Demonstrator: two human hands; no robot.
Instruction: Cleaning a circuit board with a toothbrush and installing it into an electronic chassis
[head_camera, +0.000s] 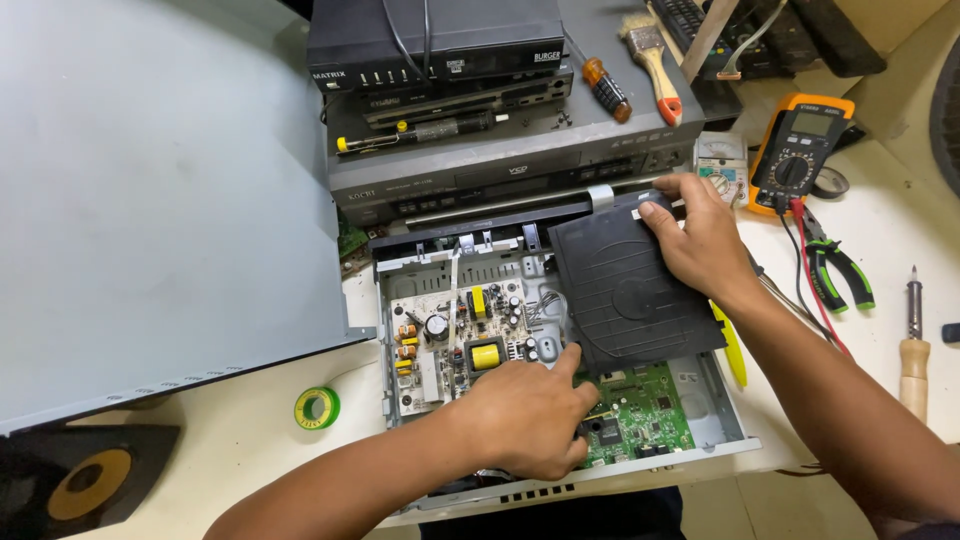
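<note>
Under right hand (705, 240): black plastic disc-drive block (630, 290), fingers grasping its 12 o'clock edge, hiding corner.
Left hand (525, 415): fingers curled at block's 7 o'clock edge, tips hidden; covers green circuit board (645, 410).

Open chassis (715, 420): my left hand (525, 415) and right hand (705, 245) crowd it; black drive module (625, 290) covers its right half. Stacked players (450, 150) block behind. Grey cover panel (160, 200) walls my left. Bare table (240, 430) near the tape roll (316, 407) gives passage; pliers (835, 265), multimeter (800, 150), soldering iron (913, 350) clutter my right.
</note>
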